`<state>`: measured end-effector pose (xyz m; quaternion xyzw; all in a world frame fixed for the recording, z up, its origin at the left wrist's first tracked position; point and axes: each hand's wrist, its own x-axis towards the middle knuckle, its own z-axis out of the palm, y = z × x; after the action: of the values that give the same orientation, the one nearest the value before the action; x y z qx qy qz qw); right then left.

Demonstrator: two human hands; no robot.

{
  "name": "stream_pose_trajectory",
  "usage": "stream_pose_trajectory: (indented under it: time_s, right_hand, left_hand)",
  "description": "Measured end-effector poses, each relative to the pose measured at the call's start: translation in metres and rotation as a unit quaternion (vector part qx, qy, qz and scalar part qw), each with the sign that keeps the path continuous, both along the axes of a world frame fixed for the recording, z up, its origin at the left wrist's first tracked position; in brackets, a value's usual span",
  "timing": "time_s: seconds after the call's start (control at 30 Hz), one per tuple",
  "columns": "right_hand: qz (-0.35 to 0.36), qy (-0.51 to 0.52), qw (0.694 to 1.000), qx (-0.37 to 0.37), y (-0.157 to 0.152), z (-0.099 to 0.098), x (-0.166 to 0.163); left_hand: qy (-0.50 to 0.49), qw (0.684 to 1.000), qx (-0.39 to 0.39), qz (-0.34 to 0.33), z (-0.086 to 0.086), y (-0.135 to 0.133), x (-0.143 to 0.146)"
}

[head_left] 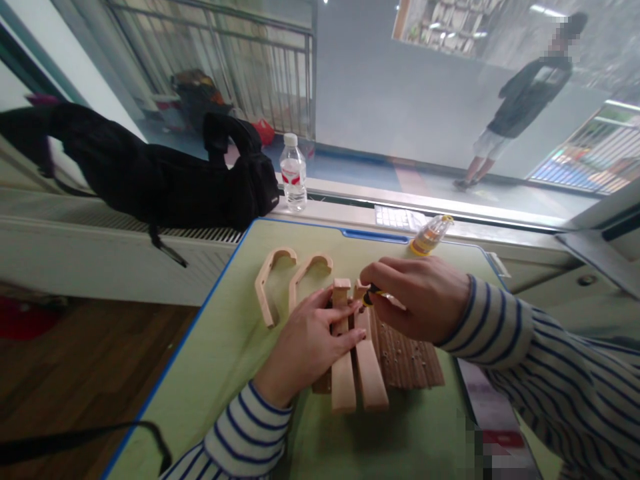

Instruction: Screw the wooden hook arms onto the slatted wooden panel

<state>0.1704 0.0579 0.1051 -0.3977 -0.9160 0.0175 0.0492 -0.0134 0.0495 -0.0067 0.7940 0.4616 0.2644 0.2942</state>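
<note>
Two pale curved wooden pieces, the left one (343,380) and the right one (373,380), lie side by side on a brown ribbed slab (413,363) dotted with small specks. My left hand (313,330) reaches across the left piece, its thumb and index finger pressing on the right piece and holding it. In my right hand (417,293) is a black-and-yellow screwdriver (369,295), its end meeting the upper part of the right piece. Some of its handle is hidden by my fingers. Two more hook-shaped wooden pieces (265,293) rest to the left, one partly behind my left hand.
The green tabletop (225,347) has a blue edge. A bottle with a yellow base (430,235) stands at its far right. Beyond, a water bottle (295,177) and a black bag (175,180) sit on the sill. Behind the glass a person (530,100) stands.
</note>
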Motion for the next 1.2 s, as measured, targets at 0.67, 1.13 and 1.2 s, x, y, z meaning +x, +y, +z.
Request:
stream_pose_trajectory:
  time_s: [0.67, 1.13, 1.2]
  right_hand:
    - [-0.125, 0.014, 0.992, 0.022, 0.0009, -0.0109, 0.0013]
    - [-0.037, -0.036, 0.997, 0.049, 0.0007, -0.0032, -0.0019]
    - [-0.011, -0.05, 0.997, 0.049, 0.0013, -0.0011, -0.0031]
  left_hand:
    - [-0.001, 1.0, -0.006, -0.011, -0.0019, -0.0001, 0.0]
    - [0.015, 1.0, 0.007, -0.004, -0.0022, -0.0004, -0.0009]
    - [0.017, 1.0, 0.007, -0.003, -0.0022, -0.0006, -0.0011]
